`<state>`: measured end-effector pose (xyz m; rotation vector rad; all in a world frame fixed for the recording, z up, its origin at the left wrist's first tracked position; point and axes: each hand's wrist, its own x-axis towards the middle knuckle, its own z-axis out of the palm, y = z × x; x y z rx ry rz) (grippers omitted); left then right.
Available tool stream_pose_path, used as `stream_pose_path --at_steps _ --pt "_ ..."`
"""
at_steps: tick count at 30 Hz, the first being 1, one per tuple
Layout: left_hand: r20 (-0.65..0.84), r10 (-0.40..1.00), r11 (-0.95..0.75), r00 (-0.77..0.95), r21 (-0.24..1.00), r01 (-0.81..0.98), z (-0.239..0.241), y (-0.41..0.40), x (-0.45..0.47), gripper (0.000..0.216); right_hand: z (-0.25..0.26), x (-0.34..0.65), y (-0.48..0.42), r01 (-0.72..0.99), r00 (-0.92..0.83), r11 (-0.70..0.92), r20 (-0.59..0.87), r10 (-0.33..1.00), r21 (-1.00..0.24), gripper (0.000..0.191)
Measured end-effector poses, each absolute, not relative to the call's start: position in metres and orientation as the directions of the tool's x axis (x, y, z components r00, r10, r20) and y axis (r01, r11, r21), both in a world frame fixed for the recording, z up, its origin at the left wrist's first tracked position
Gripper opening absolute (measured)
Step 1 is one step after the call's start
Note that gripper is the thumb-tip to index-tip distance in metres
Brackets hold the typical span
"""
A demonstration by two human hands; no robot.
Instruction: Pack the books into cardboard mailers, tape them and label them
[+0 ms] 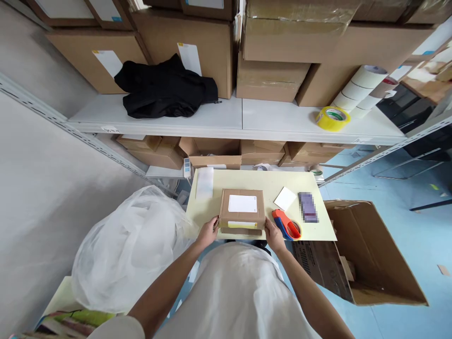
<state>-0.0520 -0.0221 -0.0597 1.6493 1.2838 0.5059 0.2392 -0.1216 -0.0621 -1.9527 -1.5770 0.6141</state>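
A small brown cardboard box [243, 219] is on the pale yellow table [233, 178], near its front edge. White labels show on its top, and a yellow and white strip runs along its front. My left hand [208, 231] grips the box's left side, fingers curled at its lower corner. On the opposite side my right hand [274, 234] holds the lower right corner. A brown flap or piece of card shows below the box's front. Just right of my right hand lies an orange and blue tape dispenser [286, 226] with a roll of tape.
White paper [285, 198] and a blurred purple item [308, 207] lie at the table's right. A white sheet [205, 182] is at back left. An open carton [381, 254] stands right, a plastic bag [130, 245] left. Shelves [268, 115] behind hold boxes and tape rolls.
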Motion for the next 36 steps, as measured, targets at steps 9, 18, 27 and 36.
stream_pose_path --at_steps 9,18,27,36 --pt "-0.068 0.974 -0.035 0.217 0.898 0.439 -0.013 0.03 -0.049 0.029 -0.008 0.28 -0.078 0.582 0.339 -0.266 -0.067 0.938 -0.768 0.043" --pt "0.13 0.987 -0.162 0.097 0.776 0.61 -0.004 0.06 -0.028 0.035 -0.002 0.282 -0.05 0.684 0.43 -0.256 0.094 0.898 -0.684 0.036" --pt "0.065 0.724 -0.576 0.686 0.605 0.55 0.033 0.069 -0.027 0.016 0.057 0.269 -0.045 0.941 -0.28 0.268 -0.031 0.96 -0.208 0.019" --pt "-0.044 0.724 -0.465 0.688 0.706 0.535 0.025 0.067 -0.03 0.059 0.055 0.263 -0.032 0.952 -0.275 0.243 -0.169 0.947 -0.185 0.08"
